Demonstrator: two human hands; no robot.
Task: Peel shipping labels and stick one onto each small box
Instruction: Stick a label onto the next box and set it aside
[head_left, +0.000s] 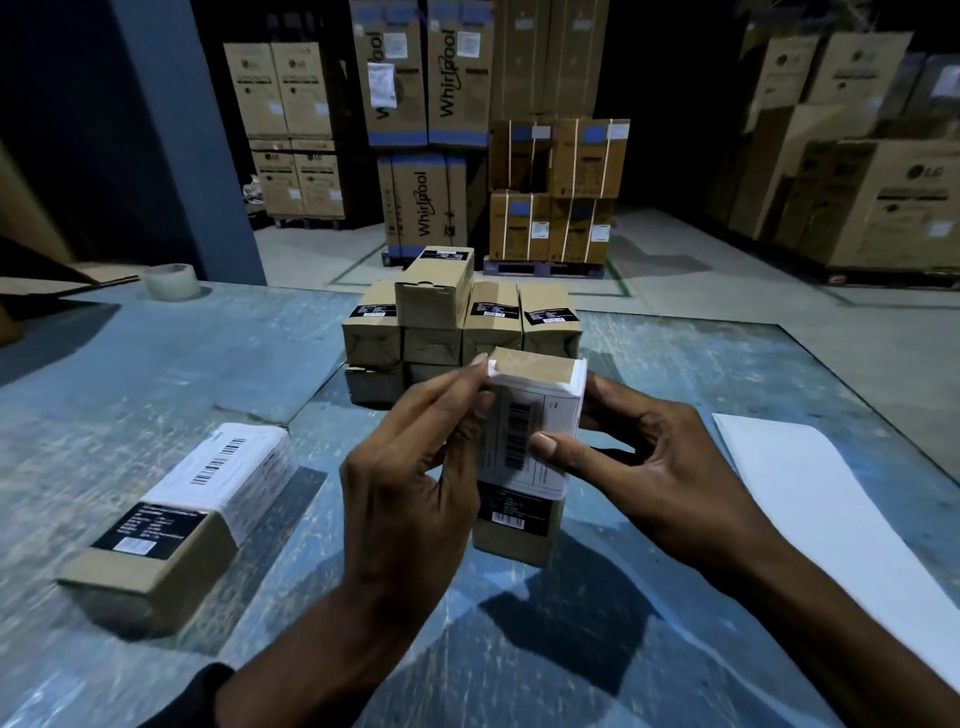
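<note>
Cardboard small box (524, 457) at centre, upright, white shipping label (524, 436) wrapped on | left hand (410, 488) grips its 9 o'clock side, right hand (654, 467) its 3 o'clock side, thumb pressing the label | 1 labelled box (176, 525) at 8 o'clock; stack (457, 322) at 12 unlabelled | backing sheet (831, 509) at 3 | background cartons (431, 104) read Whirlpool, LG

A warehouse — tall stacked appliance cartons (422, 73) (Whirlpool, LG) on a pallet (543, 267), bare concrete floor (675, 291) with painted lines — dim.
</note>
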